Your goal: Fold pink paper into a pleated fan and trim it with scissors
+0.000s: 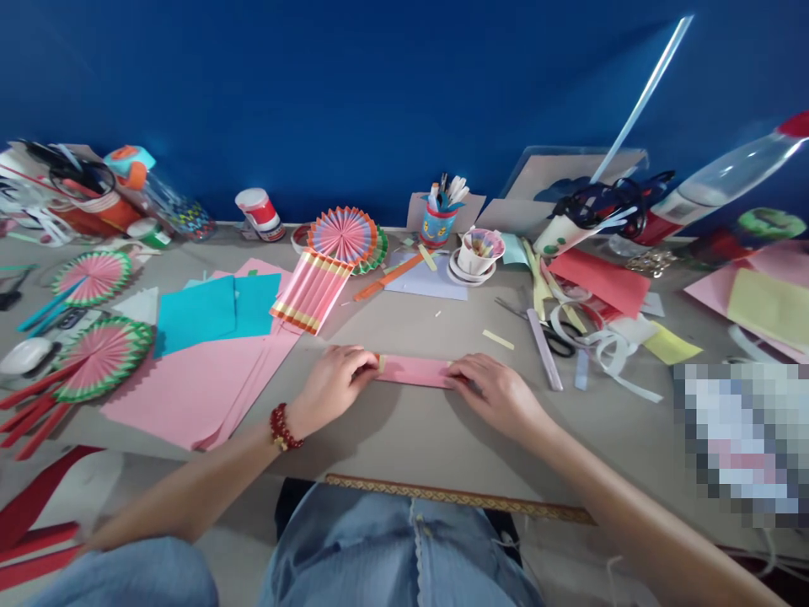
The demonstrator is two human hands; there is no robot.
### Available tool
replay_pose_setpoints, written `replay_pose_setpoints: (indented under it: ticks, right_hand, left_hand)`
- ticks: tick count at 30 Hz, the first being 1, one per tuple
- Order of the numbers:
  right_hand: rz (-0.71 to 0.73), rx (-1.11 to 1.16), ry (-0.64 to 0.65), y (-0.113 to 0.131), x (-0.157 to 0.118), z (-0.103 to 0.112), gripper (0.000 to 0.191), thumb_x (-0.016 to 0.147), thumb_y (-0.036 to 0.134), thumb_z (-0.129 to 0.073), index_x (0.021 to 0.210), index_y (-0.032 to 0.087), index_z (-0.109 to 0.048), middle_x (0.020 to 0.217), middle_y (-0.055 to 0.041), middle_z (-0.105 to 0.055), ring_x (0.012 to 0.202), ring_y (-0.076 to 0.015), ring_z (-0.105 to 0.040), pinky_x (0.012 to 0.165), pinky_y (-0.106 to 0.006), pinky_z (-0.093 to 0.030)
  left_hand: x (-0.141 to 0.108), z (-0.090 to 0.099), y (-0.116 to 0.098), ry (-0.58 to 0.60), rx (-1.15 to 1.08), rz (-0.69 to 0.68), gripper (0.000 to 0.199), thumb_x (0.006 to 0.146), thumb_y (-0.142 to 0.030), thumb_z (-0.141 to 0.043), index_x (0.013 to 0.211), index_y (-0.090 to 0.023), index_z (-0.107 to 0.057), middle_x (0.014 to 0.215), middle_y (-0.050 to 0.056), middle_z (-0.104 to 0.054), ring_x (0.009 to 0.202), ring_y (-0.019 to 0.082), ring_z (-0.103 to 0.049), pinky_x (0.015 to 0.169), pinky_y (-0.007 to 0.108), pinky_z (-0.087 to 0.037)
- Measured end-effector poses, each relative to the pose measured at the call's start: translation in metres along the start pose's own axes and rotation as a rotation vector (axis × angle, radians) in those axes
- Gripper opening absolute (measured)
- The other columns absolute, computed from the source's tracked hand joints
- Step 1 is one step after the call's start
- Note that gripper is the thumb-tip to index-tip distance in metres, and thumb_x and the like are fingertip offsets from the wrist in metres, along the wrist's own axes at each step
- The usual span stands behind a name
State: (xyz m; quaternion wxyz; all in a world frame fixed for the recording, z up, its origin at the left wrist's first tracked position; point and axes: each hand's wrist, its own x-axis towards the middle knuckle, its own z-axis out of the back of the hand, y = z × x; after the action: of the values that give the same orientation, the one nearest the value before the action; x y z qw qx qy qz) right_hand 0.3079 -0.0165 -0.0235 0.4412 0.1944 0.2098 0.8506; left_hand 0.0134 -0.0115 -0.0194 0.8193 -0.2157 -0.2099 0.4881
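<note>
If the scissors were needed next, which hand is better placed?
Probably the right hand: the scissors lie close beyond it, while the left hand is farther, at the other end of the pink paper.

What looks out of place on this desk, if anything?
Only untidy clutter: white strips lie in loose curls to the right of the right hand, and a pale yellow scrap lies by itself just beyond that hand. No spill visible.

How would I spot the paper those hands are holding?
On the grey table, find the left hand and right hand. Between them stretches a pink paper strip, slim and held at both ends, unlike the broad pink sheets further left.
</note>
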Motion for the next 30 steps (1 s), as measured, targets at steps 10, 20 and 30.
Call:
replay_pose_setpoints:
  ticks: [10, 20, 30]
  right_hand:
    - [-0.098, -0.098, 0.093, 0.002, 0.011, 0.001, 0.015, 0.097, 0.026, -0.046, 0.09, 0.022, -0.059, 0.092, -0.0062, -0.071, 0.089, -0.0245, -0.064, 0.078, -0.035, -0.046]
    - [-0.119, -0.124, 0.113, 0.003, 0.014, 0.002, 0.017, 0.096, 0.025, -0.043, 0.089, 0.022, -0.059, 0.094, -0.007, -0.072, 0.089, -0.0239, -0.065, 0.075, -0.033, -0.044]
    - [-0.07, -0.049, 0.131, -0.002, 0.014, 0.007, 0.021, 0.097, 0.032, -0.044, 0.091, 0.021, -0.061, 0.093, -0.0072, -0.072, 0.084, -0.0219, -0.064, 0.073, -0.031, -0.044]
  left_hand:
    - [0.013, 0.013, -0.009, 0.122, 0.092, 0.043, 0.008, 0.092, -0.017, -0.06, 0.085, -0.018, -0.063, 0.09, 0.002, -0.068, 0.078, 0.017, -0.065, 0.073, 0.029, -0.045]
    - [0.02, 0.014, -0.006, 0.158, 0.157, 0.037, 0.01, 0.095, -0.02, -0.055, 0.091, -0.019, -0.063, 0.097, 0.003, -0.072, 0.087, 0.019, -0.067, 0.073, 0.029, -0.045]
    - [0.008, 0.015, -0.012, 0.122, 0.126, -0.001, 0.01, 0.098, -0.023, -0.051, 0.094, -0.02, -0.059, 0.091, 0.002, -0.071, 0.082, 0.018, -0.066, 0.075, 0.029, -0.045]
